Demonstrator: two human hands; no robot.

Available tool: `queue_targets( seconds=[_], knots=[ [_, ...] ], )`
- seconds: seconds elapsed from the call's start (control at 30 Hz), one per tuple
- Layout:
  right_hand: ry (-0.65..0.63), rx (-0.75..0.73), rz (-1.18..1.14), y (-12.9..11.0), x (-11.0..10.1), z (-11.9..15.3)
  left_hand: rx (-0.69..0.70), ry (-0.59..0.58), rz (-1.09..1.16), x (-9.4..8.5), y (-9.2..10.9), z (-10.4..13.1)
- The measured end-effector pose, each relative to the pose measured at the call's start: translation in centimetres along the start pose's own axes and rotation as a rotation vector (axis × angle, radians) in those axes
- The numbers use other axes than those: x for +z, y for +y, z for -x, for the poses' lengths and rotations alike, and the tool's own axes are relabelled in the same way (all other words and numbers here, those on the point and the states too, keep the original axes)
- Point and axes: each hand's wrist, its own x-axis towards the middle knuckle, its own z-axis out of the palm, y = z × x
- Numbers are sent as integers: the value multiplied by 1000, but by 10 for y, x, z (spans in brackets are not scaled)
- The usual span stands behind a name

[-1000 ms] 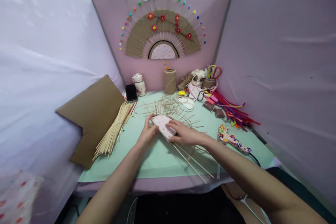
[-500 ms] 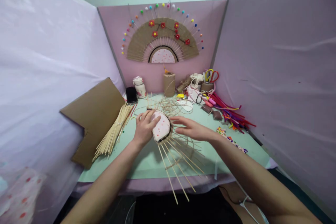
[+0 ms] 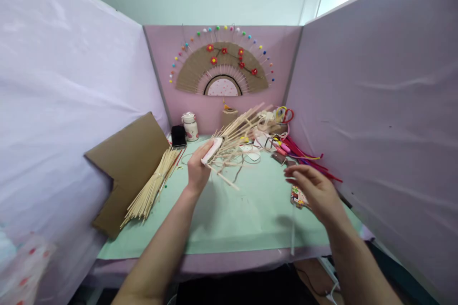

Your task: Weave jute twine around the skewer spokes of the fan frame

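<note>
My left hand (image 3: pixel 199 167) is closed on the pale spotted base of a stick fan (image 3: pixel 212 150). The base is tipped nearly edge-on. Its thin wooden sticks spread up and to the right, blurred by motion, with loose twine among them. My right hand (image 3: pixel 313 190) hangs in the air over the right side of the table, fingers loosely bent and apart, nothing seen in it. Below and behind it lies a small colourful patterned piece (image 3: pixel 297 196), partly covered by the hand.
A bundle of wooden sticks (image 3: pixel 152 186) and folded cardboard (image 3: pixel 130 152) lie left on the green tabletop (image 3: pixel 246 224). A bottle (image 3: pixel 190 126), a twine roll (image 3: pixel 228 116), scissors (image 3: pixel 287 115) and red pipe cleaners (image 3: pixel 311 157) stand or lie behind. A finished fan (image 3: pixel 193 74) hangs on the back panel.
My left hand has lifted the fan and turned it, so its sticks swing from pointing toward me to pointing up and away. My right hand has moved off to the right.
</note>
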Motion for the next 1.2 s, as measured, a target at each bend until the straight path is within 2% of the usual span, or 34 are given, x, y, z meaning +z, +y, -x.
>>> queue_targets(
  seconds=[0.13,0.23,0.37,0.47,0.53,0.67,0.73,0.8,0.9,1.03,1.2],
  knots=[
    [-206,-4,72,2,40,5,-30,199,85,16,-1,8],
    [-283,-24,74,0,68,7,-92,332,156,18,0,6],
    [-395,-105,50,-2,110,15,-218,415,385,24,3,6],
    [-515,-131,54,12,138,14,-326,432,619,35,2,10],
    [-435,-67,47,32,148,5,-383,448,725,42,1,14],
    [-34,202,-53,78,149,-20,-469,501,940,51,4,23],
    [118,277,-83,92,148,-26,-504,495,1011,53,8,26],
    [215,306,-82,98,150,-26,-533,493,1048,55,11,30],
    [272,316,-108,98,158,-23,-563,500,1053,59,12,34],
    [249,378,-203,93,165,-26,-571,476,1015,65,7,39],
    [367,422,-181,92,167,-25,-561,487,1003,62,5,37]
  ],
)
